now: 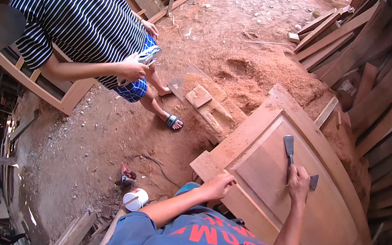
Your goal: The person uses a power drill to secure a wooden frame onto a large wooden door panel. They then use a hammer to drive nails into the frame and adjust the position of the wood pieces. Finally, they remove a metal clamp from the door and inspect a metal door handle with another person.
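Observation:
A pale wooden door panel (266, 162), with a raised frame around a recessed middle, lies in front of me. Over its recessed part, my right hand (298, 184) is closed around a putty knife (289, 147), its flat metal blade pointing away from me. A second dark blade (314, 182) sticks out on the right side of that hand; whether it is also held or rests on the panel is unclear. At the panel's left edge, my left hand (219, 186) has curled fingers, and what they hold, if anything, is hidden.
Beyond the panel, a sawdust-covered board (236, 110) carries wood pieces. A co-worker in a striped shirt (85, 31) stands there holding a flat object (149, 55). A white bucket (135, 200), a red power tool (127, 175) and a cord lie left. Lumber (382, 79) is piled right.

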The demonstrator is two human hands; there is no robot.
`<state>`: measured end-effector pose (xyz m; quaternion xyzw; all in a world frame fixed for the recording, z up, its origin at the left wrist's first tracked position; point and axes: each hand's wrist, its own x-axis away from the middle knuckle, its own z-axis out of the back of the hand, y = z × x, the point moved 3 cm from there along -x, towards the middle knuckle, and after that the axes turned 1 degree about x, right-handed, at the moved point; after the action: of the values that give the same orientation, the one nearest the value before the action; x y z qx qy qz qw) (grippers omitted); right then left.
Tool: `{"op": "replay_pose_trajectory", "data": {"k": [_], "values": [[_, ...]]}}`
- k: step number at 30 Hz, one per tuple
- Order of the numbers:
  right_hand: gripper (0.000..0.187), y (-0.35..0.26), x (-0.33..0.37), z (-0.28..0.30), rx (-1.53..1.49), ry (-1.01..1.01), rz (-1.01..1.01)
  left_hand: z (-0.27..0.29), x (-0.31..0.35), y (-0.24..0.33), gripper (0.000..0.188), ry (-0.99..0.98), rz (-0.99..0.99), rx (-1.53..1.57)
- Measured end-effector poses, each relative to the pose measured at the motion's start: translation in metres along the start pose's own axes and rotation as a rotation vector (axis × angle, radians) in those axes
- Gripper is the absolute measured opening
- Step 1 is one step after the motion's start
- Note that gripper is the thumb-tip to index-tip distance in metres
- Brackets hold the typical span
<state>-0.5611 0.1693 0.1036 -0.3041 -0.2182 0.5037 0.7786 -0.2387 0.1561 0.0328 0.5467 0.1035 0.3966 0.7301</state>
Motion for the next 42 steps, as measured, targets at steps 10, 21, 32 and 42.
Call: {"op": "replay_pose_trajectory", "data": {"k": [10,21,32,42], "values": [[0.012,-0.240,0.010,-0.133,-0.263,-0.293,0.295,0.124,0.108,-0.085,0.030,0.285,0.280,0.215],[0.019,-0.312,0.001,-0.187,-0.504,-0.568,-0.011,0.155,0.117,-0.108,0.027,0.409,0.397,0.704],[0.026,-0.324,-0.005,-0.196,-0.938,-0.459,-0.213,0.185,0.121,-0.109,0.023,0.451,0.377,0.915],[0.017,-0.403,-0.012,-0.051,-0.693,0.081,0.423,0.208,0.097,-0.102,0.020,0.545,0.253,0.931]]}}
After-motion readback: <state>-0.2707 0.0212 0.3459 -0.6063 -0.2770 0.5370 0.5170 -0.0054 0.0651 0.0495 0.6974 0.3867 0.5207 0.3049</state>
